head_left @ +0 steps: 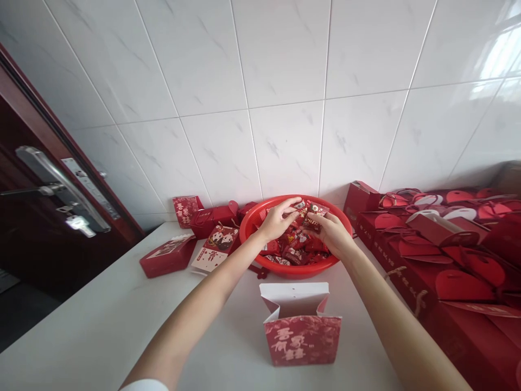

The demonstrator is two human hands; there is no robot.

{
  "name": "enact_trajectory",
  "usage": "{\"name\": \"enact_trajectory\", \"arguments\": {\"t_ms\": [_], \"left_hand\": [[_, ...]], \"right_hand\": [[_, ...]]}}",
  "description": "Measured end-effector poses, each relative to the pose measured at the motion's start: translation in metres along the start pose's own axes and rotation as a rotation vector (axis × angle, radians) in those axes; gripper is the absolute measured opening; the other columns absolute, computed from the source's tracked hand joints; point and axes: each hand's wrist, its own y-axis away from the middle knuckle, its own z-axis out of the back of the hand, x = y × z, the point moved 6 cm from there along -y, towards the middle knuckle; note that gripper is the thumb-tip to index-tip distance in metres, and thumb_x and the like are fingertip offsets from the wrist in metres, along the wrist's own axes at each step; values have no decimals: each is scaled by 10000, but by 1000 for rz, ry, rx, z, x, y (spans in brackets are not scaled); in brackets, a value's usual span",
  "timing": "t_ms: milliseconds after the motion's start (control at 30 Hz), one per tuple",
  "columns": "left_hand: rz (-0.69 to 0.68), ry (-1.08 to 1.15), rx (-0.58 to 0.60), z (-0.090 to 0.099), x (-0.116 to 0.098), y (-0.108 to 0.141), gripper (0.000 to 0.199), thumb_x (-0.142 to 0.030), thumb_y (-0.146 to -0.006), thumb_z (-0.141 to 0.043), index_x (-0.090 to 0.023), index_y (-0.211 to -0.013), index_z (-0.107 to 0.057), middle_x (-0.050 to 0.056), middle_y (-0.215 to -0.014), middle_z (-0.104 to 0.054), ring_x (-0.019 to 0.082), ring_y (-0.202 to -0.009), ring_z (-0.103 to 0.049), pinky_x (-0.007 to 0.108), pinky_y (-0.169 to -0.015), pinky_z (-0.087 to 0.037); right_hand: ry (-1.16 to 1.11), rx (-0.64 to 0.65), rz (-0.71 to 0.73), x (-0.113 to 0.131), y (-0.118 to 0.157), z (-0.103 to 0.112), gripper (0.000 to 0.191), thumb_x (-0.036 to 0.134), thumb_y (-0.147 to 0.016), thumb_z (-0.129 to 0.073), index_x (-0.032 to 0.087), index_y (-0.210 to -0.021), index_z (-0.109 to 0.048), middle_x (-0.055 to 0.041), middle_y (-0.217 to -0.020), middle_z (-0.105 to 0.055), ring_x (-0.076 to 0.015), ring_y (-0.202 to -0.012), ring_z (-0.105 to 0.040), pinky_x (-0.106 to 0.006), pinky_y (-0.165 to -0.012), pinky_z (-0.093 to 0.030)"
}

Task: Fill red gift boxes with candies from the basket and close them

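Observation:
Both hands are over a red plastic basket (245, 231) filled with small wrapped candies (295, 255). My left hand (279, 221) pinches a red candy wrapper with white marks (300, 206) between thumb and fingers. Facing it, my right hand (331, 233) has its fingers closed on a dark red wrapped candy (312, 224). Another clear-edged packet (319, 208) shows just above the right fingers; whether it is gripped too I cannot tell. Nearer to me, a red paper gift box (303, 341) with pale lettering stands upright on the table, its top open.
Rows of red gift boxes (407, 271) with heart-shaped flaps crowd the right side. Several more boxes lie left of the basket, among them a plain red one (171, 258) and a printed one (215, 250). A tiled wall (285, 141) closes off the white table's (122, 315) back.

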Motion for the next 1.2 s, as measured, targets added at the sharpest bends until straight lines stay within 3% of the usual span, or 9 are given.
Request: {"name": "enact_trajectory", "arguments": {"t_ms": [133,267,400,533,600,700,933,1100,1200], "left_hand": [[5,-9,18,-2,2,1,430,-260,-977,-539,-191,-1402,-531,125,-1449,-586,233,-1212,-648,329,-973,-548],[1,-25,32,-3,2,1,445,-250,-968,-535,-178,-1407,-522,132,-1457,-576,245,-1257,-622,348,-1005,-537],[57,-42,21,-1,4,-2,388,-219,-955,-509,-142,-1329,-579,117,-1307,-679,221,-1223,-634,319,-1026,-508],[238,-341,234,-9,18,-1,385,-137,-967,-331,-156,-1139,-675,71,-1093,-754,175,-1005,-706,272,-890,-541],[318,-479,347,-12,29,3,351,-99,-911,-377,-156,-981,-716,67,-958,-765,186,-883,-715,272,-804,-544],[377,-596,426,-12,42,9,229,-63,-779,-514,-163,-800,-719,74,-843,-752,221,-809,-702,293,-756,-531],[476,-811,563,-17,59,4,305,-103,-691,-637,-150,-975,-738,180,-1053,-743,321,-915,-705,371,-783,-542],[481,-865,663,-33,70,-16,217,-102,-615,-725,-127,-828,-756,210,-925,-754,360,-895,-710,407,-820,-551],[411,-830,648,-39,74,-23,210,-74,-592,-742,-116,-797,-758,216,-863,-753,383,-909,-713,441,-867,-548]], "right_hand": [[22,34,-13,1,3,-3,181,254,-748,-804,197,-863,-677,-48,-986,-729,-197,-856,-717,-333,-761,-638],[50,-11,-3,2,4,-1,217,276,-739,-812,207,-894,-677,-48,-1025,-733,-207,-884,-722,-319,-716,-638],[47,-92,10,3,3,4,252,290,-740,-797,209,-950,-684,-43,-998,-748,-214,-861,-733,-273,-623,-604],[50,-142,39,2,2,8,226,298,-755,-773,210,-945,-687,-37,-953,-756,-196,-798,-728,-269,-619,-591],[46,-155,50,2,2,9,226,308,-747,-779,214,-928,-680,-31,-937,-752,-196,-798,-723,-273,-619,-593],[60,-148,57,2,2,8,253,327,-725,-801,222,-914,-671,-29,-941,-749,-199,-793,-719,-280,-606,-595],[66,-179,35,5,4,8,205,300,-739,-780,216,-880,-657,-37,-937,-754,-196,-738,-728,-276,-571,-583],[41,-197,31,6,4,8,191,307,-766,-755,214,-905,-663,-39,-946,-757,-184,-674,-721,-272,-539,-569],[12,-216,23,6,4,9,170,301,-781,-733,207,-905,-665,-42,-931,-761,-184,-667,-718,-272,-532,-566]]}}
